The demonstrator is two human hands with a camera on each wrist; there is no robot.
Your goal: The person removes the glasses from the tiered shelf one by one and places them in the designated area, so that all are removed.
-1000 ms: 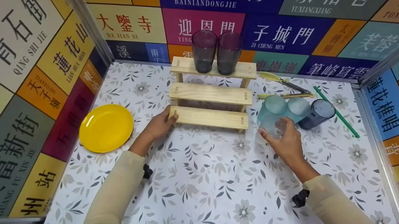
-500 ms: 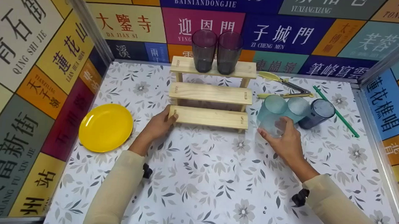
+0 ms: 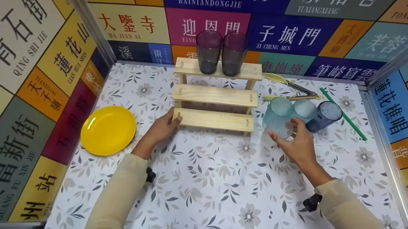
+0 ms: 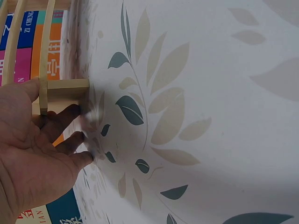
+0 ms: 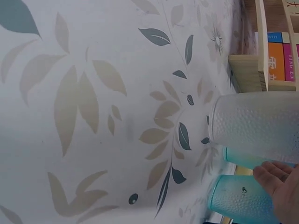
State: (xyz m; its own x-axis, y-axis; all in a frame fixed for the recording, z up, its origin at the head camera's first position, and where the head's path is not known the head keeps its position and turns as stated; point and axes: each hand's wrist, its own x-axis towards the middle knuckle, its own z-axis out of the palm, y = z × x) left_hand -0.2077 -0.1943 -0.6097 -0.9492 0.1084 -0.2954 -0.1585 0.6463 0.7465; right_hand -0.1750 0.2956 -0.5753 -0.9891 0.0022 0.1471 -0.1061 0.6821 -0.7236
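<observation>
My left hand (image 3: 165, 126) grips the left end of the lowest step of a three-step wooden stand (image 3: 214, 120), thumb on top and fingers below. In the left wrist view, the thumb lies against the step's edge. My right hand (image 3: 298, 142) is beside a clear frosted cup (image 3: 278, 127), thumb and fingers spread around its right side. In the right wrist view, the clear cup (image 5: 257, 119) stands clear of the visible fingers, which lie by a teal cup (image 5: 240, 198); the thumb is hidden there. Two teal cups (image 3: 281, 106) stand just behind the clear one.
Two dark purple cups (image 3: 209, 53) stand on the top step. A dark blue cup (image 3: 324, 116) is right of the teal ones. Behind lie yellow-tipped tongs (image 3: 297, 88) and a green straw (image 3: 346, 116). A yellow plate (image 3: 108, 130) lies left. Printed panels enclose the table.
My right hand has shifted slightly right, and its thumb and fingers have come away from the clear cup. The left hand and the stand look unmoved.
</observation>
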